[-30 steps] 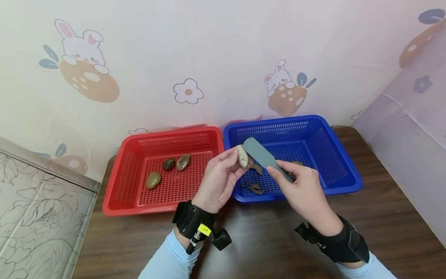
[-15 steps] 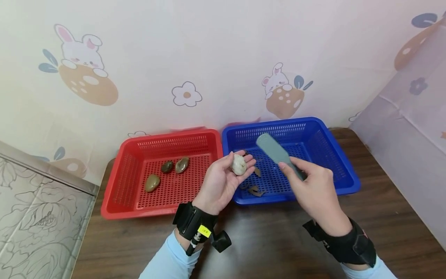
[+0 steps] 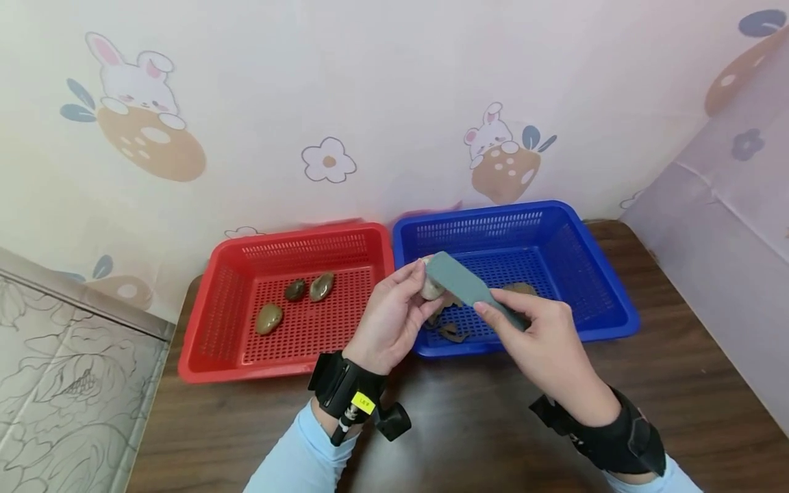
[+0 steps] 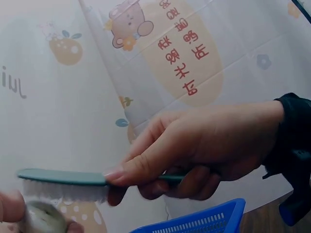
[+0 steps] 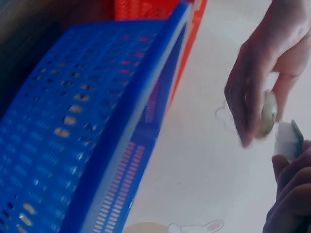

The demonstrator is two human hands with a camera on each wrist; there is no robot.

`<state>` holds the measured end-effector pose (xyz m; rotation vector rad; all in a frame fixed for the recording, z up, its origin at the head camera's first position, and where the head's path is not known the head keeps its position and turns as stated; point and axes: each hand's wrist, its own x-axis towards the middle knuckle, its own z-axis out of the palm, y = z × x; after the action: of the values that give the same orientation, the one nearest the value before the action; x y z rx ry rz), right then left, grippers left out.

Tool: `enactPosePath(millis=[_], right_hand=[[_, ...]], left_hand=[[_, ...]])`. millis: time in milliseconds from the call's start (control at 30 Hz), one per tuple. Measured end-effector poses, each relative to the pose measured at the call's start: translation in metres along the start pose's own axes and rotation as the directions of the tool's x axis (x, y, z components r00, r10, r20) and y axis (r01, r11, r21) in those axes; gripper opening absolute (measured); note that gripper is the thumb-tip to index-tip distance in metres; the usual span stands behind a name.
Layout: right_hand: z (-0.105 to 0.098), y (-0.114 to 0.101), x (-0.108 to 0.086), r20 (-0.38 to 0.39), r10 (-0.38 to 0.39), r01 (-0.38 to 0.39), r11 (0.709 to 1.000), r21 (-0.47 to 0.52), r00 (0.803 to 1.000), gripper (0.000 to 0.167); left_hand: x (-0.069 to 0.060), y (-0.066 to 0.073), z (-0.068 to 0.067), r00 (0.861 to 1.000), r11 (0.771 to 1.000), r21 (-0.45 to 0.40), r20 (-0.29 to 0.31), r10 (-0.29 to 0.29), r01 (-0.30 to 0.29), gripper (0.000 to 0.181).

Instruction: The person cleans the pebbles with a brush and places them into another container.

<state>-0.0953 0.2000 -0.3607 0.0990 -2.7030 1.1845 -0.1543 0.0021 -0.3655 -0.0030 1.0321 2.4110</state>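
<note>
My left hand (image 3: 390,322) pinches a pale, rounded abalone (image 3: 429,290) between thumb and fingers above the near left part of the blue basket (image 3: 524,340). My right hand (image 3: 548,349) grips a grey-green brush (image 3: 457,279) by its handle, thumb along the near side. From the head, the brush back covers part of the abalone. White bristles (image 4: 63,191) point down right at the abalone (image 4: 46,218) in the left wrist view. The right wrist view has the abalone (image 5: 268,115) between the left fingers, close beside the bristles (image 5: 285,141).
A red basket (image 3: 203,356) stands left of the blue one, holding several things: brown-green abalones (image 3: 268,318) among them. Brown scraps (image 3: 453,332) lie in the blue basket, with a tan piece (image 3: 520,288) farther right. Both baskets sit on a dark wooden table (image 3: 468,424) before a printed wall covering.
Half a second ago the abalone lay on my left hand's spread fingers, with the brush apart to the right. Now the left hand pinches it and the brush has come back left over it.
</note>
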Motion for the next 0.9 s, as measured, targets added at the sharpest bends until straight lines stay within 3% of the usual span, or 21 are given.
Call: enactPosePath(millis=[167,267,467,667,800,900], right_hand=[[-0.0015,-0.0006,0.0052,-0.043,0.017,-0.018,1.000,-0.018,0.999,0.042],[-0.0055,0.0012,0.0058,-0.087,0.036,-0.038,0.999,-0.011,0.996,0.039],[-0.0046,0.0000,0.0064,-0.018,0.032,-0.031,0.999,0.041,0.999,0.038],[-0.0065,0.0007,0.0076,-0.060,0.017,-0.016,1.000,0.017,0.998,0.037],[-0.0068,0.0000,0.0017,-0.010,-0.027,0.027,0.998,0.054,1.000,0.033],[-0.0056,-0.0003,0.0028,-0.008,-0.017,0.017,1.000,0.009,1.000,0.037]], left_hand=[[0.0001,-0.0006,0.0006,0.996,0.998,0.069,-0.093,0.002,0.005,0.036],[-0.0006,0.0005,-0.0003,0.997,0.999,0.043,-0.077,0.008,-0.005,0.039],[-0.0039,0.0021,-0.0018,0.998,0.999,0.032,-0.063,0.005,-0.003,0.039],[-0.0058,0.0016,-0.0015,0.999,1.000,-0.013,-0.048,-0.011,0.011,0.041],[-0.0066,0.0028,-0.0029,0.999,0.999,-0.032,-0.049,0.015,-0.017,0.042],[-0.0081,0.0031,-0.0045,0.998,0.999,-0.034,-0.061,0.000,-0.002,0.042]])
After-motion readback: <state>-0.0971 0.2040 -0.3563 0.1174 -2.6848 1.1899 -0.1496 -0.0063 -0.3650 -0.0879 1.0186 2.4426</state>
